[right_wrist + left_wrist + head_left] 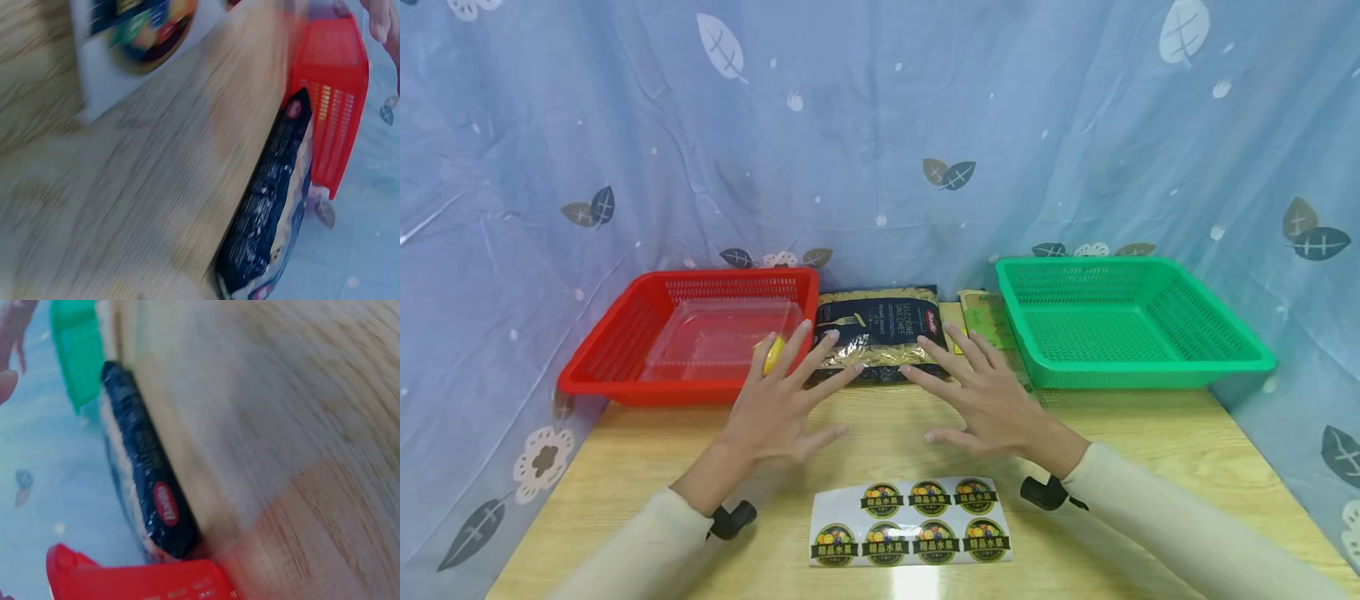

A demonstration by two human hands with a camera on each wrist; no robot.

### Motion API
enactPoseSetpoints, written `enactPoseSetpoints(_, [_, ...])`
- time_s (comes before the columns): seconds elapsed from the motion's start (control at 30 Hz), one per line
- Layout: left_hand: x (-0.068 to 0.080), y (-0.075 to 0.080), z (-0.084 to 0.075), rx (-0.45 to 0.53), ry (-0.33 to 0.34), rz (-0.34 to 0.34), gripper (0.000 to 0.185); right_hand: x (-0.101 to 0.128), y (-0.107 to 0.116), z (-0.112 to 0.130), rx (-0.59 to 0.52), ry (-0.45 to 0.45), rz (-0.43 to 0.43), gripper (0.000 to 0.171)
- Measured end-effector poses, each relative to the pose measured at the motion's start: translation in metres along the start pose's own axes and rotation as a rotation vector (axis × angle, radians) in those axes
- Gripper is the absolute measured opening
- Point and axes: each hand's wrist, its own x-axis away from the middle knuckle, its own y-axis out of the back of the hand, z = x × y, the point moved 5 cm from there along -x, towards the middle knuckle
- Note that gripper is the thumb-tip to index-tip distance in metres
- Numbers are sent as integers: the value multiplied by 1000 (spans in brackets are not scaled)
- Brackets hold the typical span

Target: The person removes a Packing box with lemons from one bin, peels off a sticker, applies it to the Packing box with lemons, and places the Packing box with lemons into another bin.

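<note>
In the head view, two hands, left hand (777,414) and right hand (998,406), spread wide and empty above one surface (880,433); one pasta bag (880,321) lies between one red basket (647,390) and one green basket (1150,367), with one sheet (835,502) of seven stickers nearer. The left wrist view shows the bag and both baskets partly; the right wrist view, bag, red basket and sheet corner.
</note>
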Motion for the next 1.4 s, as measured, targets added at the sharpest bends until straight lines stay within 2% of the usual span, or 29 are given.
enactPoseSetpoints(0.1, [5,3,7,19,65,-27,81,-9,-5,3,-25,-5,-9,80])
enactPoseSetpoints(0.27, [17,6,17,70,136,-70,76,-26,-11,10,-88,-1,-19,76])
enactPoseSetpoints(0.4, [27,9,23,109,199,-132,75,-41,-14,16,-139,-9,-19,73])
enactPoseSetpoints(0.47, [32,10,25,129,227,-176,72,-47,-16,20,-202,-33,-14,72])
enactPoseSetpoints(0.63, [47,10,25,206,276,-274,62,-63,-19,24,-440,-133,3,76])
enactPoseSetpoints(0.73, [56,10,26,245,314,-353,58,-72,-20,24,-538,-175,19,76])
enactPoseSetpoints(0.97, [76,13,39,278,427,-661,49,-103,-22,23,-723,-239,46,72])
enactPoseSetpoints(1.03, [83,13,41,265,459,-719,47,-112,-25,25,-778,-274,63,71])
enactPoseSetpoints(1.13, [94,13,45,261,501,-765,45,-126,-33,28,-853,-316,79,70])
enactPoseSetpoints(1.23, [100,10,47,317,541,-803,41,-136,-40,29,-924,-338,60,68])
enactPoseSetpoints(1.33, [104,3,48,427,643,-853,32,-142,-44,29,-992,-379,44,66])
enactPoseSetpoints(1.4, [106,-3,48,493,741,-881,26,-146,-47,28,-1021,-417,40,66])
